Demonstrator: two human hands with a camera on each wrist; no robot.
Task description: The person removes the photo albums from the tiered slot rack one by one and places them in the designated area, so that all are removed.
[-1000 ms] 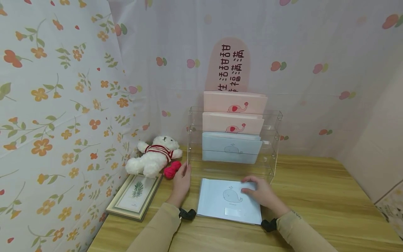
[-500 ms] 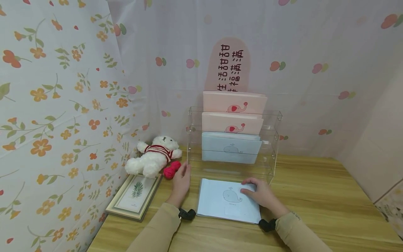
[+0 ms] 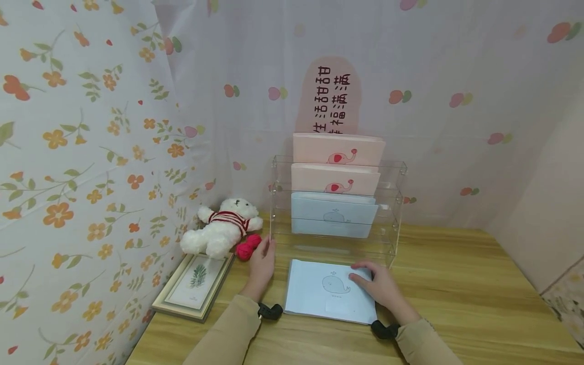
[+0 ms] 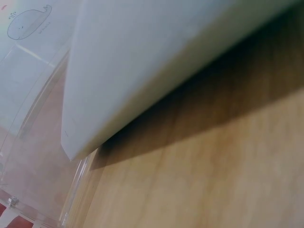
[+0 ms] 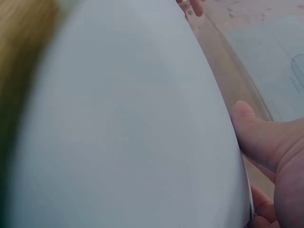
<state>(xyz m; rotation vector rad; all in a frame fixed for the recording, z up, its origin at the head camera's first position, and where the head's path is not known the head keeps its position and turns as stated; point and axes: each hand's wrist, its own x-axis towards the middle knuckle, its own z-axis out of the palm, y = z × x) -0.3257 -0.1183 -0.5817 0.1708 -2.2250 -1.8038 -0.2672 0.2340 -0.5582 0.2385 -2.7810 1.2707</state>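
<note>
A pale blue whale-printed notebook (image 3: 315, 294) is held in front of a clear acrylic rack (image 3: 333, 248). My right hand (image 3: 383, 286) grips its right side, thumb on one face and fingers behind, as the right wrist view shows. In the left wrist view, the notebook's edge (image 4: 142, 95) stands off the wood and casts a shadow. At the rack's left front edge, my left hand (image 3: 262, 263) pinches the side panel between thumb and fingers; the fingertips are partly hidden. In the rack's tiers stand another blue whale notebook (image 3: 335, 220) and pink elephant ones (image 3: 319, 178).
Left of the rack lies a white teddy bear (image 3: 221, 230) in a striped sweater, beside a red ball of yarn (image 3: 246, 248). A framed leaf picture (image 3: 193, 284) lies nearer. Wooden tabletop (image 3: 474, 294) extends to the right; a patterned curtain (image 3: 219, 152) hangs behind.
The view has shifted very slightly. Both hands keep their places at the rack and on the notebook; the right wrist has moved a little to the left.
</note>
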